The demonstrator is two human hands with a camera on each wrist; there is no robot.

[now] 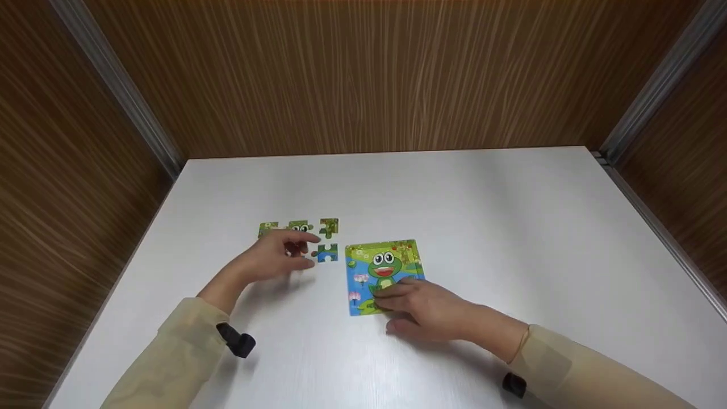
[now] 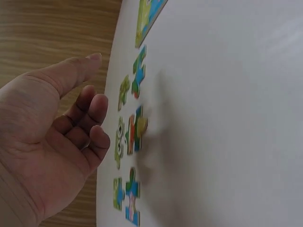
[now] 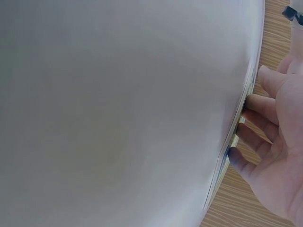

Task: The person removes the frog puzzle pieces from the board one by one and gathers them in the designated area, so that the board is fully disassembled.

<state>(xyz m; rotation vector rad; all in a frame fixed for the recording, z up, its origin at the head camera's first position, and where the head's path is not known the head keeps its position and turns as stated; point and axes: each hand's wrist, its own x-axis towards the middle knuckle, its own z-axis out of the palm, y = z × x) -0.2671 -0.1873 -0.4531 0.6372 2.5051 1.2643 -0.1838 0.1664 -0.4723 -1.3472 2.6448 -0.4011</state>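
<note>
My left hand (image 1: 275, 258) hovers over several loose jigsaw pieces at the left, its fingers loosely bent and nothing between them. Just past its fingertips lies a blue and green piece (image 1: 328, 253), with a green-brown corner piece (image 1: 332, 226) above it. A piece with frog eyes (image 1: 298, 225) is partly covered by the hand. More pieces show in the left wrist view, including a pink and blue one (image 2: 132, 203). The fingertips of my right hand (image 1: 431, 309) rest on the lower right of a square frog puzzle board (image 1: 358, 264), hiding that corner.
Everything lies on a white table (image 1: 511, 227). Brown wood-grain panels (image 1: 386, 74) stand behind it and at both sides. A small black device (image 1: 235, 341) is strapped at the left wrist, and another (image 1: 514, 385) at the right.
</note>
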